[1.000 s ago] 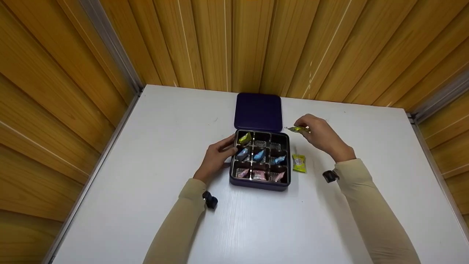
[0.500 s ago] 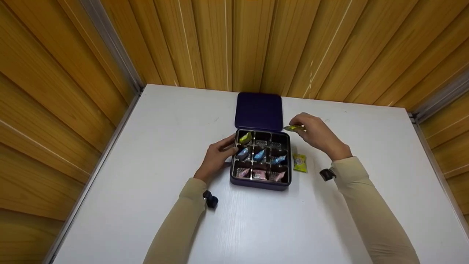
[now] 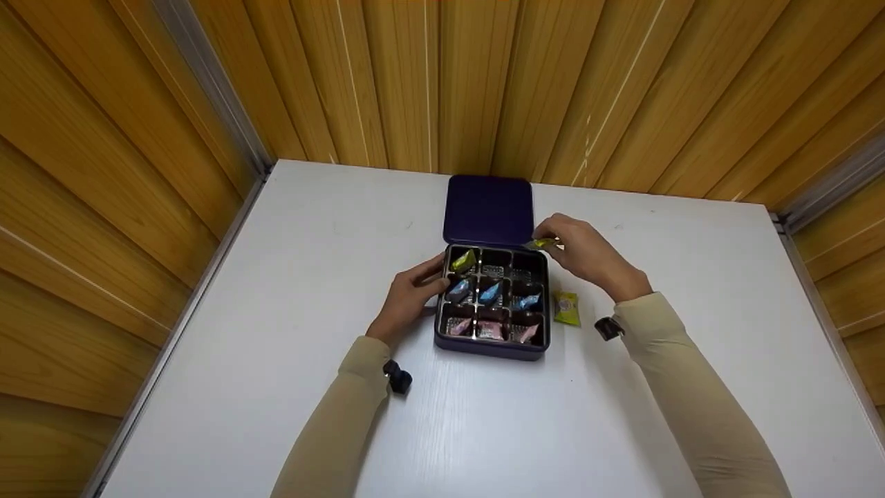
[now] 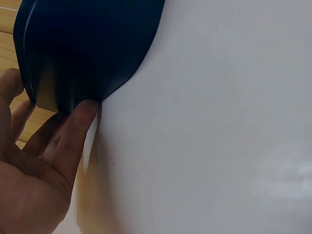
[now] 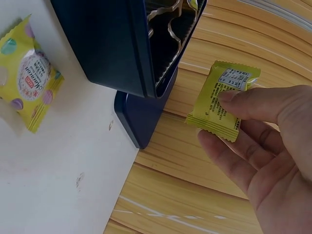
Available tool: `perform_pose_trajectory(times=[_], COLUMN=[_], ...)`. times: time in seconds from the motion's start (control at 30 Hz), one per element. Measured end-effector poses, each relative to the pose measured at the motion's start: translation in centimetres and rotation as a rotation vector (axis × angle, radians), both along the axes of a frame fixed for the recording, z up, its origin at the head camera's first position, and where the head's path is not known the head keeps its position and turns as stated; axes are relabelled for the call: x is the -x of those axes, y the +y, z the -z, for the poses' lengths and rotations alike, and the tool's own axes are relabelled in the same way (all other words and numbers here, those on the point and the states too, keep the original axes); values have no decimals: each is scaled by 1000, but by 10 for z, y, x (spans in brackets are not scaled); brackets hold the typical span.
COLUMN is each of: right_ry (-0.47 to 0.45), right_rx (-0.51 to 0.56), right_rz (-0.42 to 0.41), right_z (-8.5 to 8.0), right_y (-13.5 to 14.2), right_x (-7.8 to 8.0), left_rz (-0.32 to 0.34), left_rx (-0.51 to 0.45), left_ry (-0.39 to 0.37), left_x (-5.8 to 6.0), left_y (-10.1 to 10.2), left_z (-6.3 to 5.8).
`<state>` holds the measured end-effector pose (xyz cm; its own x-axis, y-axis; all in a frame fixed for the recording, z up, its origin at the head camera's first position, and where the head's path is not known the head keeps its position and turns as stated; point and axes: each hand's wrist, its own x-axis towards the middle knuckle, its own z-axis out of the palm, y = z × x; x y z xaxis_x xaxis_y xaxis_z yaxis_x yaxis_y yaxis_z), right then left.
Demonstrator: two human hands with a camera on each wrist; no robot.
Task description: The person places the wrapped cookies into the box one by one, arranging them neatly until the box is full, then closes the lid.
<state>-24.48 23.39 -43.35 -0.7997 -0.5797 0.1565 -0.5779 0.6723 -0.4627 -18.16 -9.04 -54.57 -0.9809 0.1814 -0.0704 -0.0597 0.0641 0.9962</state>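
Observation:
A dark blue tin box (image 3: 491,351) with a clear divided tray sits on the table. My left hand (image 3: 408,301) grips its left side, thumb at the rim and fingers against the wall (image 4: 92,48). My right hand (image 3: 584,252) pinches a yellow-green wrapped candy (image 5: 207,105) between thumb and fingers, just above the box's far right corner. Inside, a yellow candy (image 3: 463,261) fills the far left compartment, blue candies (image 3: 490,292) the middle row and pink candies (image 3: 490,330) the near row. The two other far compartments hold nothing visible. Another yellow candy (image 3: 567,308) lies right of the box.
Behind the box, touching or nearly touching it, lies the dark blue lid (image 3: 488,209). The white table (image 3: 332,228) ends at a wood-panelled wall (image 3: 470,83), with similar panels on both sides.
My right hand has moved left with the candy, from beside the lid to the box's far right corner. The left hand and the box have barely moved.

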Motion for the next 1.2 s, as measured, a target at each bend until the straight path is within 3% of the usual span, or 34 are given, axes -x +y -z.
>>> perform_pose_trajectory(times=[0.67, 1.2], right_ry=[-42, -39], right_rx=[-26, -61], right_rz=[-85, -142], right_z=[2, 8], right_y=[-30, -45], right_x=[0, -4], left_rz=[-20, 12], left_rx=[-71, -81], left_ry=[-35, -32], left_x=[-1, -2], left_y=[2, -1], left_z=[-2, -1])
